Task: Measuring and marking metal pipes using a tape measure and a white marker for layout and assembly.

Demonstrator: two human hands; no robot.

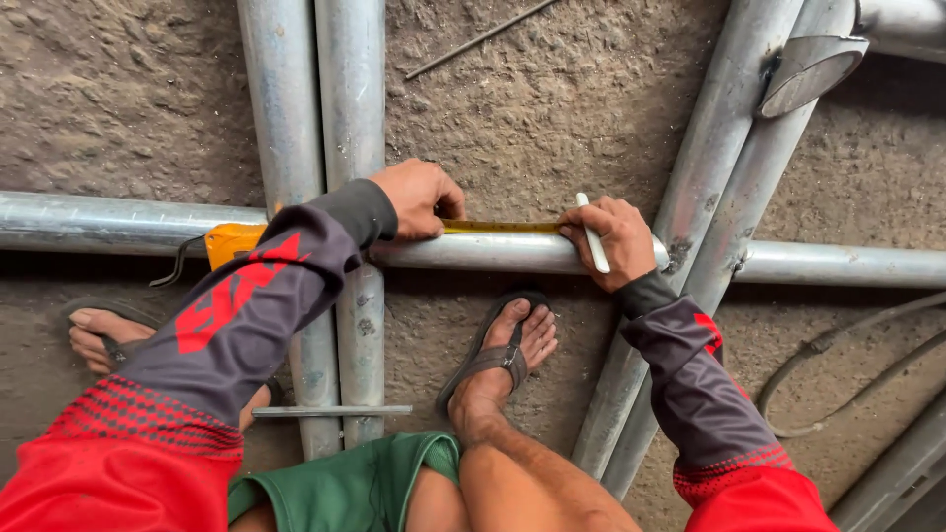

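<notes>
A long grey metal pipe (493, 252) lies crosswise on the concrete floor. A yellow measuring tape (498, 227) is stretched along its top. My left hand (419, 197) presses the tape down onto the pipe, and the tape's orange case (232, 241) lies further left, partly hidden by my sleeve. My right hand (613, 238) rests on the pipe at the tape's right end and holds a white marker stick (592, 234) between its fingers. My right foot (503, 350) in a sandal stands just below the pipe.
Two upright grey pipes (317, 99) cross under the horizontal one at left. Two slanted pipes (709, 217) run from upper right to bottom centre. A thin flat metal bar (330, 411) lies near my knees. Cables (847, 365) curve at right. My left foot (99, 335) is at the far left.
</notes>
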